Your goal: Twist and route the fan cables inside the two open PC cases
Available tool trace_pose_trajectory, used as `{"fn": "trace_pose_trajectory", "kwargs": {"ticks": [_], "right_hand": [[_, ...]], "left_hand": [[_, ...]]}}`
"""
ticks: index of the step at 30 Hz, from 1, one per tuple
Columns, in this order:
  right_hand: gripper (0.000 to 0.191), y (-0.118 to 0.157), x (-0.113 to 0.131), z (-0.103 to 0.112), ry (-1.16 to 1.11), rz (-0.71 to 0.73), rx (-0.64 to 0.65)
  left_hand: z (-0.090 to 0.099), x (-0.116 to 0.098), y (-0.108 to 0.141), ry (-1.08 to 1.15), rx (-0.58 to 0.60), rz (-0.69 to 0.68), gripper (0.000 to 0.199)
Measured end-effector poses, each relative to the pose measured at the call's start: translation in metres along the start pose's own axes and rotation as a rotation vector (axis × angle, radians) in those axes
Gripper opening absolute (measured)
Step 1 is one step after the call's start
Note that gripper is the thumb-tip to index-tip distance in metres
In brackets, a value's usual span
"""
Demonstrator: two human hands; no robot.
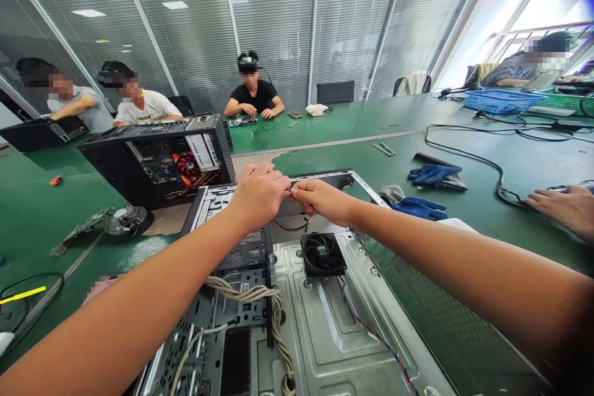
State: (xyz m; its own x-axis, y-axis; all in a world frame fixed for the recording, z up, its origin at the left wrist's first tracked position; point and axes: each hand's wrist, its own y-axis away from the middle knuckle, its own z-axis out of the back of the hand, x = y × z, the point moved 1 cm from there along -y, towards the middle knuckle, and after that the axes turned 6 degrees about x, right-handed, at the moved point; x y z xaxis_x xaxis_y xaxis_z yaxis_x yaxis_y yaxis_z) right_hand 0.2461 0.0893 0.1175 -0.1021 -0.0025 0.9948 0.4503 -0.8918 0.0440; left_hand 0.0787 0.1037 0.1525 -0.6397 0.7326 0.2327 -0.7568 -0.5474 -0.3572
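Observation:
A computer case [315,334] lies on its side before me, its metal interior exposed. Over its far end my left hand [260,193] and my right hand [320,199] meet, fingertips pinched close together. Whatever they pinch is too small or hidden to make out. Below my right hand, a black cooling fan [323,253] rests on the case's metal floor, with a twisted red, blue and black fan cable [366,328] trailing toward me. A braided beige cable bundle [245,291] runs over the drive bay [250,269] on the left side.
Behind on the left stands another open computer case [158,158]. Blue gloves [422,207] and a black cable [492,164] lie to the right. A blue basket [503,101] is farther back. Several people sit around the green table [352,130]; another person's hand [563,207] is at the right edge.

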Motion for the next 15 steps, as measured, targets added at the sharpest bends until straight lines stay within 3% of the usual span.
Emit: {"fn": "trace_pose_trajectory", "kwargs": {"ticks": [15], "right_hand": [[0.022, -0.0002, 0.0012, -0.0006, 0.036, -0.003, -0.014]], "left_hand": [[-0.0027, 0.0002, -0.0001, -0.003, 0.003, 0.006, 0.022]]}}
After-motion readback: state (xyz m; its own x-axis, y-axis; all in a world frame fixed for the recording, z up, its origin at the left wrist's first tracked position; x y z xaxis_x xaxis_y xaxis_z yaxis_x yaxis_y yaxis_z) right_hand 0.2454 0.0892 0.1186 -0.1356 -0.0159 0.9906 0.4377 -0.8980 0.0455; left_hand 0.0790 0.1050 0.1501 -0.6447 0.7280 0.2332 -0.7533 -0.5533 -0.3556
